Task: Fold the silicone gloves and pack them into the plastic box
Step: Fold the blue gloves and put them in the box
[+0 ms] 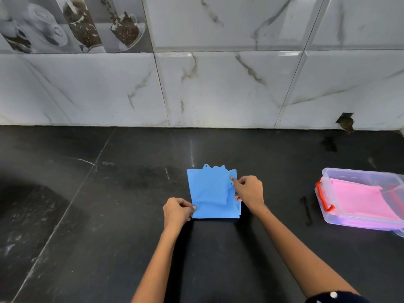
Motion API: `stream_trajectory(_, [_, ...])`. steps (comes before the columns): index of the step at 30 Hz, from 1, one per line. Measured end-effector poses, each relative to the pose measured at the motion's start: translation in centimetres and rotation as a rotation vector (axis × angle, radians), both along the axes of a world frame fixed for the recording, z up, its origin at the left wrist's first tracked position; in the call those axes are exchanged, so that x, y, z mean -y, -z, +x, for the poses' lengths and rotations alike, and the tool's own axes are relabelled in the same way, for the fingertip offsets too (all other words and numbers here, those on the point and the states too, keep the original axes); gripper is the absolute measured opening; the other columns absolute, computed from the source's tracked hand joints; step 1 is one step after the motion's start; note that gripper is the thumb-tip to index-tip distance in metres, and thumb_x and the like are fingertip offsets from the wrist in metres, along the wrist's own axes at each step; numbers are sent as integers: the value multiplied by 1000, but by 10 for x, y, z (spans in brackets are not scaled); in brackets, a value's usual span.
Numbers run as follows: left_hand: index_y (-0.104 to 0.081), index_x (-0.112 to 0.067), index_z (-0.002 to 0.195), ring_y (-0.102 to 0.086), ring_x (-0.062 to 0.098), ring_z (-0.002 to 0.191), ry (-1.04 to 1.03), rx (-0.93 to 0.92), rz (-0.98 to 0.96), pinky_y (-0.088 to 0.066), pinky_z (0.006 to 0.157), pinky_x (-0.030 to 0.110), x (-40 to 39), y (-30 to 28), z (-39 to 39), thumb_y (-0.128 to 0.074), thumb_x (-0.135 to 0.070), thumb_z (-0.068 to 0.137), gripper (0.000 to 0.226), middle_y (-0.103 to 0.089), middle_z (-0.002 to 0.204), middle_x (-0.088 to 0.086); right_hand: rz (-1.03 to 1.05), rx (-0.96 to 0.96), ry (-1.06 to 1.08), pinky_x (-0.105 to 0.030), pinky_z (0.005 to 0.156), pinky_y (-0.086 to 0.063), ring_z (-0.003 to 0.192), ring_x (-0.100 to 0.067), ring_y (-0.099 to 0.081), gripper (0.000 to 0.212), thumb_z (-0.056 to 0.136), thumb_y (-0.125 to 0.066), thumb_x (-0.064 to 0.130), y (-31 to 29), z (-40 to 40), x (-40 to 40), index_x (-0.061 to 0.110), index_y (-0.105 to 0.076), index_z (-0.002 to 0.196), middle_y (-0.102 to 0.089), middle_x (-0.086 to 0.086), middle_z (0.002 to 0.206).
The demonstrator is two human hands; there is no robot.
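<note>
Nearest the camera, two bare forearms reach out over the dark stone counter (109,215), a dotted sleeve (334,297) just showing at the bottom right. The left hand (177,212) pinches the near left corner of the blue silicone glove (209,193) between thumb and curled fingers. The right hand (249,191) sits at the glove's right edge, fingers bent and pressed together, the fingertips (233,179) holding down the folded-over layer near a small scalloped tab.

The glove lies flat on the counter, in the middle of the view, already doubled into a rough square with a smaller flap on top and a wavy cuff edge poking out at the far side. So the folding step looks to be in hand, probably at the point of squaring the layers (or starting one more fold; I cannot tell which).

Off to the right, well apart from the glove, stands the plastic box (323,193), clear with an orange latch (324,197), its lid off, and pink gloves (363,200) already lie folded inside.

Beyond runs the marble-tiled wall (218,84).

The next move seems to call for keeping the springy layers pinned while lifting, then carrying the bundle rightward and laying it flat on the pink ones.
</note>
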State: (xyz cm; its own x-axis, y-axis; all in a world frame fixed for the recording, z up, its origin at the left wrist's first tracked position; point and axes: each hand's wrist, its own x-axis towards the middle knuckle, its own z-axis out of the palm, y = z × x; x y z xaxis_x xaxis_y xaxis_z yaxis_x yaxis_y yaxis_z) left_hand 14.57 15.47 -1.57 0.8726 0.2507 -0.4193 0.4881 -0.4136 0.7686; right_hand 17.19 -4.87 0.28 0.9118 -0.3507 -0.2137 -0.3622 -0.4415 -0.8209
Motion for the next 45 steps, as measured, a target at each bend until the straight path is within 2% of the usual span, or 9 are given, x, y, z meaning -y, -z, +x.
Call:
stream_trajectory(6, [-70,-10,76,-62,10,67,29,194,56,-49,60,18,10,2,-21,-66,-10,84,9,-68,71,-1,407,73,56,-24,70,-58,76,-13,-72,24,82,-71,23,2,-23,9,9,-64,100,-72,-4,89])
stream_trajectory(8, [-71,-9,78,-60,2,68,51,263,92,-41,58,9,14,2,-30,-62,-11,88,13,-68,72,-3,264,105,4,-12,73,-53,84,-3,-68,25,78,-75,21,11,-43,10,16,-65,101,-70,6,91])
stream_trajectory(11, [-68,-3,75,-63,18,69,86,331,100,-51,63,29,16,2,-36,-60,-19,91,24,-70,76,10,105,131,-43,-3,65,-48,76,7,-64,15,76,-76,17,22,-69,8,21,-68,89,-70,14,82])
stream_trajectory(17, [-68,-7,76,-62,14,72,67,432,126,-53,68,31,18,-4,-41,-66,-15,87,14,-66,74,0,86,104,-99,-25,61,-57,61,-10,-65,6,79,-74,19,19,-75,9,17,-70,77,-69,5,69])
stream_trajectory(20, [-65,-14,68,-59,7,62,70,406,114,-45,58,18,15,3,-57,-68,-19,85,18,-64,64,-4,49,99,-107,-28,54,-57,52,-9,-63,11,78,-75,21,22,-93,16,21,-69,69,-68,4,60])
stream_trajectory(24, [-61,-15,70,-58,10,62,68,407,115,-45,57,24,21,11,-74,-66,-24,88,21,-62,65,-4,-4,146,-85,-30,53,-56,51,-6,-60,16,76,-77,18,26,-108,20,27,-68,66,-67,10,59])
stream_trajectory(31, [-56,-17,85,-53,8,66,193,572,226,-41,59,21,31,17,-74,-57,-19,93,9,-56,76,-8,-447,334,-142,-28,48,-48,57,-9,-56,7,80,-73,23,18,-108,14,23,-69,74,-60,12,72])
stream_trajectory(36, [-59,-17,96,-50,6,82,393,825,265,-40,76,12,21,27,-69,-56,-15,92,5,-57,90,-6,-439,370,-95,-26,49,-49,75,-5,-59,4,80,-72,24,23,-114,14,24,-69,77,-61,14,92])
stream_trajectory(45, [-68,-28,81,-58,4,76,62,520,69,-42,64,15,20,25,-61,-69,-29,84,4,-65,72,-15,-78,191,-16,-23,64,-55,70,1,-65,11,76,-76,27,18,-110,11,27,-67,82,-68,16,73])
